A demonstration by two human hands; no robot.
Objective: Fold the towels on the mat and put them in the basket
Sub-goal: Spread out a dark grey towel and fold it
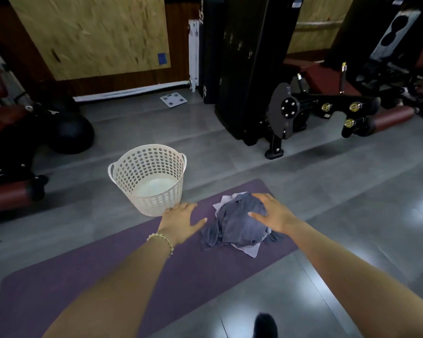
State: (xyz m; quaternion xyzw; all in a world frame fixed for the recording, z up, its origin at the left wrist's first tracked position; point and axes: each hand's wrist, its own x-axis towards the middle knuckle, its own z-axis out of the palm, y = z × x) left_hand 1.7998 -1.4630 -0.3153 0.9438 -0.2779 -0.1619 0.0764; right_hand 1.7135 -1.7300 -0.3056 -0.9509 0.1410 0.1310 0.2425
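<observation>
A crumpled pile of towels (237, 225), dark grey on top with pale lilac ones beneath, lies near the far end of a purple mat (108, 272). My right hand (271, 213) rests flat on the top right of the pile, fingers spread. Left of the pile, my left hand (181, 219), with a bead bracelet at the wrist, hovers open over the mat, close to the basket's base. The white perforated basket (122, 172) stands upright on the floor just beyond the mat's left edge, with nothing inside.
Black gym machines (291, 111) with maroon pads stand behind and to the right. A dark ball (71, 135) and another machine sit at the left. A white scale (173, 100) lies by the wall. Grey tiled floor surrounds the mat. A dark shoe (265, 325) shows at the bottom.
</observation>
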